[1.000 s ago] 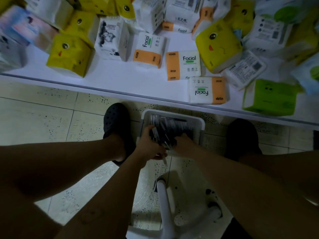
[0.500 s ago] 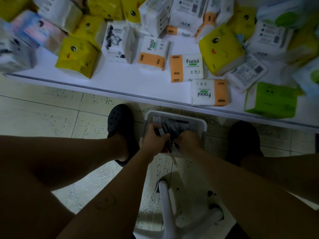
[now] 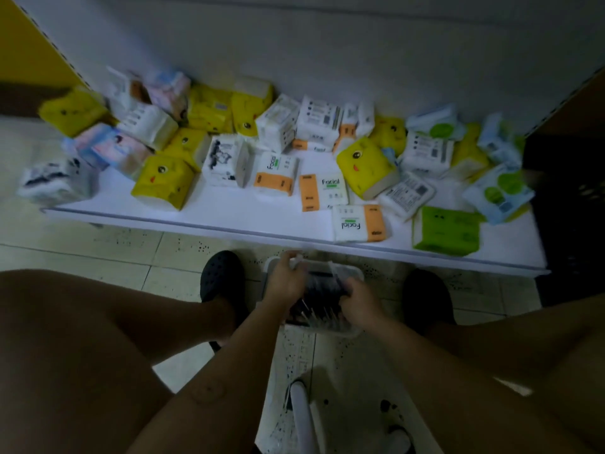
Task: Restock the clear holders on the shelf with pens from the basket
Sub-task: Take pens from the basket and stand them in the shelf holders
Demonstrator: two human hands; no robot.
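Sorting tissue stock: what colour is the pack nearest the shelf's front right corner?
The pack is bright green, seen best in the head view.

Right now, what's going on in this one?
A person reaches into a white basket on the floor, with the left hand and right hand down among the dark pens. Blur hides what each grips. The shelf ahead holds tissue packs; no clear holders show.

White shelf bears scattered tissue packs; basket sits on tiled floor.
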